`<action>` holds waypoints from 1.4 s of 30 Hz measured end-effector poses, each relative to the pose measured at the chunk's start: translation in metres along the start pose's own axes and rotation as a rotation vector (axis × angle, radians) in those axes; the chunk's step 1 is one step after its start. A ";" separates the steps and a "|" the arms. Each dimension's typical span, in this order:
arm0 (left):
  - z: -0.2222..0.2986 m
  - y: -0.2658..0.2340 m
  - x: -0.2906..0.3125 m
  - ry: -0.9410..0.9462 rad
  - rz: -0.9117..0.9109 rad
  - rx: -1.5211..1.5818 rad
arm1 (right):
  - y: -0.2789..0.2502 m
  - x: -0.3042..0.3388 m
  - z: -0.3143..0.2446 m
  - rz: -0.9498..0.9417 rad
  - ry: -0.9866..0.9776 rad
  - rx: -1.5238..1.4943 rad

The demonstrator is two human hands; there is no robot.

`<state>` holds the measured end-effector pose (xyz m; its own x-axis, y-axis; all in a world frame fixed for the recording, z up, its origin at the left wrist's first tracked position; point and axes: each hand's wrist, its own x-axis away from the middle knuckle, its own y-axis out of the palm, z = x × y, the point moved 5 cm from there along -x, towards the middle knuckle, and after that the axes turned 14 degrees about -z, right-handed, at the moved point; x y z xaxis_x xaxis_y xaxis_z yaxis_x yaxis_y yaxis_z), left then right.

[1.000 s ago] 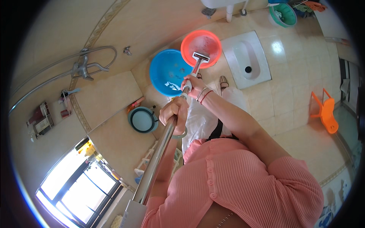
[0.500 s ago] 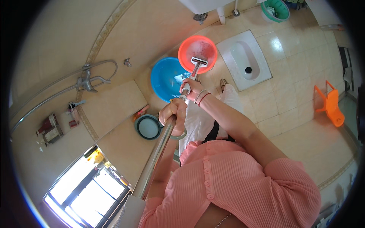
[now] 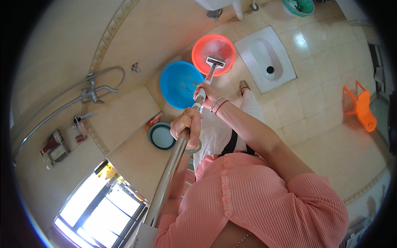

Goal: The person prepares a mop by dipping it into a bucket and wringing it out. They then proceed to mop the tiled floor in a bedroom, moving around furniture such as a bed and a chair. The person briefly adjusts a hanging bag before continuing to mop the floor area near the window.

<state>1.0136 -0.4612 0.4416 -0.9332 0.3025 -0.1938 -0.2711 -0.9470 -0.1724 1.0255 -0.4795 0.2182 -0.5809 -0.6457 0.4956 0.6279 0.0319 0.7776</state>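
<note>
I hold a long metal-handled mop [image 3: 168,175] slanting away from my body. My left hand [image 3: 187,127] is wrapped round the shiny pole, with its fingers closed. Farther down, my right hand [image 3: 206,96] grips the mop near a white collar, bracelets on its wrist. The mop's white head bracket [image 3: 215,62] is over the orange-red basin [image 3: 196,53], which holds foamy water; whatever is below the bracket is hard to make out. Next to that basin, nearer me, stands a larger blue basin [image 3: 170,82].
A squat toilet [image 3: 285,60] is set in the tiled floor at right. An orange stool [image 3: 364,109] stands far right, a green bucket [image 3: 304,9] at the back. A grey-green basin [image 3: 161,136] lies left of my legs. A shower mixer [image 3: 91,91] is on the left wall.
The view has shifted slightly. Both hands keep their hold on the mop, and its head stays at the orange-red basin. A bright white patch in the blue basin no longer shows.
</note>
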 end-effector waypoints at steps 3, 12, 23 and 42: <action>0.008 -0.003 -0.003 -0.017 -0.047 -0.169 | 0.000 -0.001 0.005 0.027 0.001 0.020; -0.019 -0.033 0.018 0.009 -0.021 -0.050 | 0.006 -0.015 0.027 0.073 0.052 -0.120; -0.030 -0.077 -0.004 0.046 0.217 0.150 | -0.012 -0.083 0.035 0.232 -0.104 0.015; -0.032 -0.067 0.009 -0.031 0.242 0.001 | -0.065 -0.105 -0.009 0.346 -0.022 -0.014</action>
<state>1.0311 -0.3919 0.4205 -0.9778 0.0631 -0.1998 -0.0386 -0.9915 -0.1239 1.0504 -0.4212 0.1121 -0.3434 -0.5820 0.7371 0.7966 0.2352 0.5568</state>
